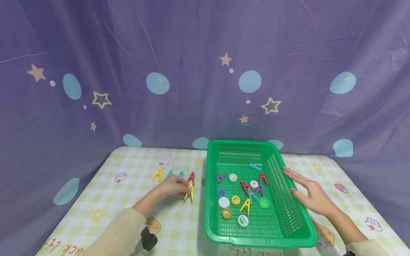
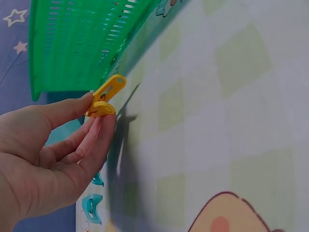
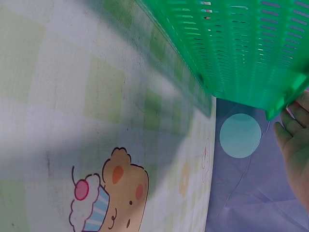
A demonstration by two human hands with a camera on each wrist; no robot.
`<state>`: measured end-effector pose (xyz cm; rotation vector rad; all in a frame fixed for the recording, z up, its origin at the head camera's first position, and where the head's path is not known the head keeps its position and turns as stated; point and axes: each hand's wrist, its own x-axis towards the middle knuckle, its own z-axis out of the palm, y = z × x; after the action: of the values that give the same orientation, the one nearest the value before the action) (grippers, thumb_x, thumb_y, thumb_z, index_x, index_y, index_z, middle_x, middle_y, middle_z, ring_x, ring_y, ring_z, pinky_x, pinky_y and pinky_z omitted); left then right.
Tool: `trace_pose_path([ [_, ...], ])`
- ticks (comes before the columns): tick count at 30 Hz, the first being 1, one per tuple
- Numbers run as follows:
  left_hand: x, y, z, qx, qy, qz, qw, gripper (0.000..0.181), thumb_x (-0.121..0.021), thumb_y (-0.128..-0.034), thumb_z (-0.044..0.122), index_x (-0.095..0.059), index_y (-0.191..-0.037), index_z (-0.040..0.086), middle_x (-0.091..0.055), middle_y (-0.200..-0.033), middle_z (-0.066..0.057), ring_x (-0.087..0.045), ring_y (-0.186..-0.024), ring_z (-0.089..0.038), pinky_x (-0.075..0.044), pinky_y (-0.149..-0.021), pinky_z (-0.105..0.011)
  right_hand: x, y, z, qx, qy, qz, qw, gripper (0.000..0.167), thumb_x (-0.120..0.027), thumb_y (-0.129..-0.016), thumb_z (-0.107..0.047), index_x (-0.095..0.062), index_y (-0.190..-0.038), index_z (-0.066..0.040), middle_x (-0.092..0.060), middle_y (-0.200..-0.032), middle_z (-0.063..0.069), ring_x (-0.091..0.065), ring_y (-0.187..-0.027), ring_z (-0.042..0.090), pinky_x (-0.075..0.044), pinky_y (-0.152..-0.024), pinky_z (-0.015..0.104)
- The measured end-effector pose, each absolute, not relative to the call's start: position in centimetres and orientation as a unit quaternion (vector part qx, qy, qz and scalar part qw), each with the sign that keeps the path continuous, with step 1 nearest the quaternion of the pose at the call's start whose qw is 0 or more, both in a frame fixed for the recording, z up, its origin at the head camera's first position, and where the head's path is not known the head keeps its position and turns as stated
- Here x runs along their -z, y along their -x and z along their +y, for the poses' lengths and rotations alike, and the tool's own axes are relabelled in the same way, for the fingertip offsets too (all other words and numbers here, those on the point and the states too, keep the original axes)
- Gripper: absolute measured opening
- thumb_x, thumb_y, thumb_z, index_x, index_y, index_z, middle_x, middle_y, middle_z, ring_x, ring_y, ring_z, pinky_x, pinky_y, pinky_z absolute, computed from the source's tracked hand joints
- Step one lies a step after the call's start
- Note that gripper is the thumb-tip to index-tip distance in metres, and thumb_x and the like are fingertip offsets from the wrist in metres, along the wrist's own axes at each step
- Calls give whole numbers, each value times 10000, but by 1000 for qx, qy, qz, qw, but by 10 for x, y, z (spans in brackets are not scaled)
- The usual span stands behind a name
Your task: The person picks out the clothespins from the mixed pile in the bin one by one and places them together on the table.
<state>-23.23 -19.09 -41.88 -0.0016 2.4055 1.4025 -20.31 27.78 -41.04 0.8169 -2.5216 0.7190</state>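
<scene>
My left hand (image 1: 173, 186) pinches a yellow clothespin (image 2: 110, 89) between thumb and fingers, just left of the green basket (image 1: 208, 199). Behind that hand, a red clothespin (image 1: 191, 176), two light blue clothespins (image 1: 181, 174) and another yellow clothespin (image 1: 158, 175) form a row on the table. On the basket's right rim rests my right hand (image 1: 315, 195), its fingers fairly straight. Inside the basket lie several clothespins, among them a purple clothespin (image 1: 221, 177) and a yellow clothespin (image 1: 245, 207), mixed with several bottle caps such as a white cap (image 1: 224, 202) and a green cap (image 1: 264, 203).
A checked tablecloth (image 1: 109, 202) with cartoon prints covers the table. Purple curtains (image 1: 192, 117) hang close behind its back edge and along the sides. The basket's slotted walls stand well above the cloth.
</scene>
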Motion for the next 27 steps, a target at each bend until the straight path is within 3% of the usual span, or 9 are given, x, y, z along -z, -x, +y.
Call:
trace_pose_path([
  [16,424,229,-179,-422,19,902,91,178,-761,-793,118,-697,-932,26,-697,-759,-44,-606,-584,-100,-502,-540,-213,410,203,279,-257,-287,-902,193,561,-635,-858,-92,-503,-1401,-143,-515,-1450,76,-301,-1357,-129,-206,-1011,-10],
  [27,426,221,-174,-407,3,912,45,138,-734,-806,76,-693,-911,-3,-655,-763,-73,-566,-619,-120,-466,-525,-207,410,203,279,-259,-292,-900,194,562,-637,-856,-86,-502,-1400,-131,-514,-1450,86,-304,-1363,-118,-202,-1017,-11],
])
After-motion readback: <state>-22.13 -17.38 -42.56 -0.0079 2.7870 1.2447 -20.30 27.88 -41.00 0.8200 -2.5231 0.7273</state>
